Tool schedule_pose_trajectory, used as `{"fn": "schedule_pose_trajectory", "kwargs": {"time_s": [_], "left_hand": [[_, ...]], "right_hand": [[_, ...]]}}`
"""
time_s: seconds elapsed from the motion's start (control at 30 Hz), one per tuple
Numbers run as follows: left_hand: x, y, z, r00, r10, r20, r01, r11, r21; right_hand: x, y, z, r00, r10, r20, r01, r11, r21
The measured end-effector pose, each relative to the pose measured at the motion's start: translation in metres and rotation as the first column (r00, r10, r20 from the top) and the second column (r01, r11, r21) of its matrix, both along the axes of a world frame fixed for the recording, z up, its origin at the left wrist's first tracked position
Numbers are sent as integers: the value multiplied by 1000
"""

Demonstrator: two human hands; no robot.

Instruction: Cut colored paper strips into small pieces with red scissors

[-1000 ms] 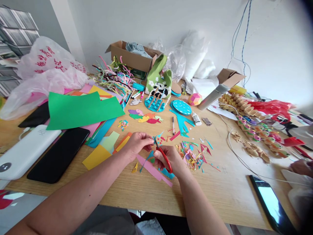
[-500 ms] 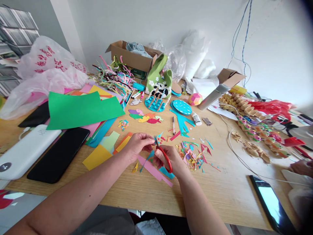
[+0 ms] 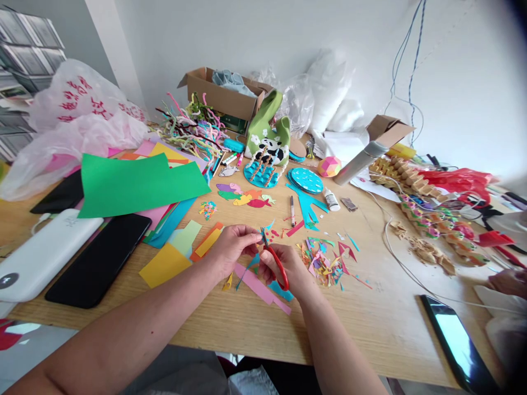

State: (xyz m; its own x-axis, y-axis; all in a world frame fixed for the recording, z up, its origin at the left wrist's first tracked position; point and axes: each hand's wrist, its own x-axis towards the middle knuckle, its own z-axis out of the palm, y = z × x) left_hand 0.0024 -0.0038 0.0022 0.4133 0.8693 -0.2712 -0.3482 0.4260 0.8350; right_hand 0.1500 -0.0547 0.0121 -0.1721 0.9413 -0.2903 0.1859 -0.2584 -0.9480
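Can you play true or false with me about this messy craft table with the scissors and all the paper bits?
1. The right hand holds red-handled scissors. True.
2. The left hand is resting on the black phone. False: it pinches a small paper piece at the scissor blades.
3. A big green paper sheet lies on the table's left side. True.
4. The panda craft lies right beside the hands. False: it stands farther back, near the cardboard box.
5. A heap of colourful paper scraps lies just right of the right hand. True.

Both forearms are bare; no sleeves, rings or watch seem visible.
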Motion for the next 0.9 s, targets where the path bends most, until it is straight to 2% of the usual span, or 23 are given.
{"fn": "schedule_pose_trajectory", "kwargs": {"time_s": [0.37,0.9], "left_hand": [[-1,2,2,1000,6,-4,-6,1000,-10],[-4,5,5,998,-4,-65,7,999,45]], "right_hand": [[1,0,-3,1000,-2,4,3,1000,-8],[2,0,-1,999,-2,35,3,1000,-18]]}}
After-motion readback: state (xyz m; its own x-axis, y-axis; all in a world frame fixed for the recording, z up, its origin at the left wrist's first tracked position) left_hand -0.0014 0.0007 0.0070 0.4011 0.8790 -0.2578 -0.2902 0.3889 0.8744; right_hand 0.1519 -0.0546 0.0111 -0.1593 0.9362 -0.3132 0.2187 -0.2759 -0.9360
